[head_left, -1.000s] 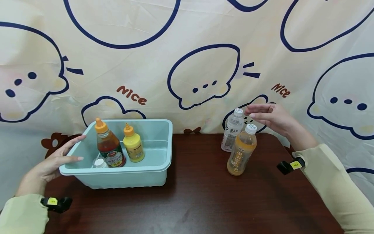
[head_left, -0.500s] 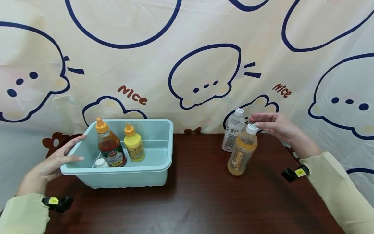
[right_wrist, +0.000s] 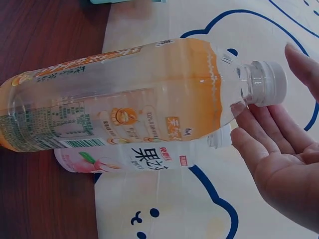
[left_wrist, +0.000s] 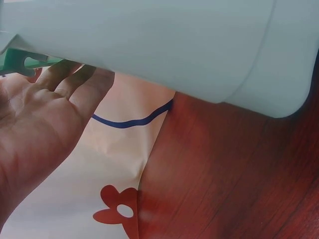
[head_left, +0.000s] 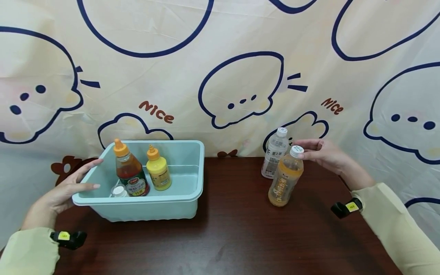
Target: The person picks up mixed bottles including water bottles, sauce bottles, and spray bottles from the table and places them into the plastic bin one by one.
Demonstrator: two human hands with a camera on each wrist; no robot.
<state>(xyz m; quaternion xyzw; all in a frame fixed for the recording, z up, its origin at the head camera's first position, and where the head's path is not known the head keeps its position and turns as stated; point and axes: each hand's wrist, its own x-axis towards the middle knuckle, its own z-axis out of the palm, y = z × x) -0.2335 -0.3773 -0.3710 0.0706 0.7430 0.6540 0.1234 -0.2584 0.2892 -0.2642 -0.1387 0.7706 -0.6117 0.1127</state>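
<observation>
My left hand (head_left: 65, 189) grips the left end of a pale blue tub (head_left: 144, 209), thumb over the rim. In the left wrist view its fingers (left_wrist: 89, 92) reach up beneath the tub's edge. My right hand (head_left: 326, 154) is at the white cap of an orange-labelled drink bottle (head_left: 284, 183), which stands on the table. The right wrist view shows its fingers behind the bottle's neck and the thumb (right_wrist: 301, 67) apart from the cap. Just behind stands a clear drink bottle (head_left: 274, 154) with a white cap and a pink label.
Inside the tub stand a red sauce bottle (head_left: 130, 172) with an orange cap, a yellow squeeze bottle (head_left: 159, 172) and a white-capped container (head_left: 119, 191), mostly hidden by the wall. A printed cloth (head_left: 240, 141) hangs behind the dark wooden table (head_left: 227, 236).
My right hand has lowered from above the bottles to the orange-labelled bottle's cap. The left hand, tub and bottles look unmoved.
</observation>
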